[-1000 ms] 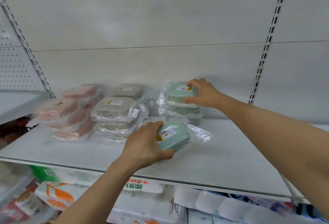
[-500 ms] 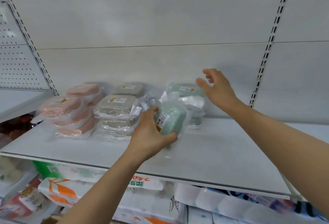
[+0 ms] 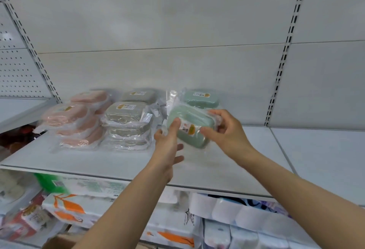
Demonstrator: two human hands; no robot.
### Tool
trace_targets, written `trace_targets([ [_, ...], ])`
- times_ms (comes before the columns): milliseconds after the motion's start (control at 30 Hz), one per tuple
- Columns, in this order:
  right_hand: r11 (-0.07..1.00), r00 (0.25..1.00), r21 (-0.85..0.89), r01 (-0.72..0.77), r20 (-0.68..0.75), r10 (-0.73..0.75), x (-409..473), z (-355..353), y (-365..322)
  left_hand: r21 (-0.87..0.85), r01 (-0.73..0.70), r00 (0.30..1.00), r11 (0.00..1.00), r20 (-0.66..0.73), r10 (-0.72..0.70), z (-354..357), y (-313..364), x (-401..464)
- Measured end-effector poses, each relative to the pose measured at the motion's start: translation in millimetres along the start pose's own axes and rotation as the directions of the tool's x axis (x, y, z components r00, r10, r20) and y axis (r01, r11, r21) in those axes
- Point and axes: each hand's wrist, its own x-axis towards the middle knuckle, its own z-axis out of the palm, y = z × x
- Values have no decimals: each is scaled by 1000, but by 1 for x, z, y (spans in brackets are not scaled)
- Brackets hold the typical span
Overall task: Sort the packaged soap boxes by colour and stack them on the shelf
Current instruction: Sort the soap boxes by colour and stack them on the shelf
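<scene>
White back panel [image 3: 177,21] with slotted uprights [image 3: 284,55]; pegboard panel [image 3: 17,70] at left. Below the shelf: wrapped toilet-paper rolls [image 3: 243,219], tissue packs with orange leaf print [image 3: 67,209], a green pack [image 3: 51,183], a cardboard box edge [image 3: 59,241].

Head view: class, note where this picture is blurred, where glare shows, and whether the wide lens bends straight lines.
Head view: the pink stack and lower-shelf packs are soft and smeared; glare streaks the clear wrap on the grey stack; the held green soap box has an unreadable label; the slotted upright leans; lighting is flat, with only faint shadows.
</scene>
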Motion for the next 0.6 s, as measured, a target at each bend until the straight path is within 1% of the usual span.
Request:
trace_targets([
  [33,993,994,62,-105,10,104,7,-5,1,124,-78,995,989,-58,86,-8,-4,1],
  [67,969,975,111,-221,52,216,13,-11,3,293,-178,974,940,-85,211,-18,-10,4],
  [100,936,942,126,-329,115,316,18,-15,7,463,-282,937,840,-57,345,-28,-17,5],
  [133,900,899,110,-422,176,401,21,-18,12,603,-376,888,704,17,459,-36,-24,6],
  [167,869,858,76,-490,219,465,24,-20,17,701,-447,842,556,118,527,-43,-30,6],
  [200,842,825,50,-536,240,511,25,-20,22,762,-492,805,420,216,552,-47,-36,6],
  [233,826,806,29,-563,241,541,27,-18,27,794,-525,773,308,293,563,-50,-43,8],
  [267,820,799,16,-573,237,553,28,-16,31,810,-543,746,223,344,570,-52,-49,11],
  [300,829,809,-11,-559,212,548,29,-14,36,819,-551,728,161,377,573,-53,-54,14],
  [333,853,838,-77,-516,163,521,29,-12,39,827,-550,720,116,398,568,-54,-57,16],
  [367,878,881,-198,-437,102,461,29,-12,43,834,-547,713,78,414,566,-54,-60,19],
  [400,882,928,-340,-325,63,367,27,-12,46,839,-541,711,49,426,560,-53,-61,21],
  [433,867,964,-462,-189,79,252,24,-12,48,844,-536,711,23,436,553,-52,-61,22],
  [467,835,977,-548,-45,150,151,19,-13,46,848,-530,714,8,441,544,-50,-60,23],
  [500,779,966,-620,90,244,82,14,-13,45,848,-531,713,3,444,543,-48,-59,24],
  [533,694,943,-690,205,329,48,10,-12,44,846,-534,714,10,444,542,-46,-56,25],
  [567,599,923,-746,292,385,29,9,-10,47,841,-541,712,16,447,541,-45,-54,27],
  [600,524,912,-778,346,409,6,10,-8,49,836,-549,711,17,456,536,-43,-50,28],
])
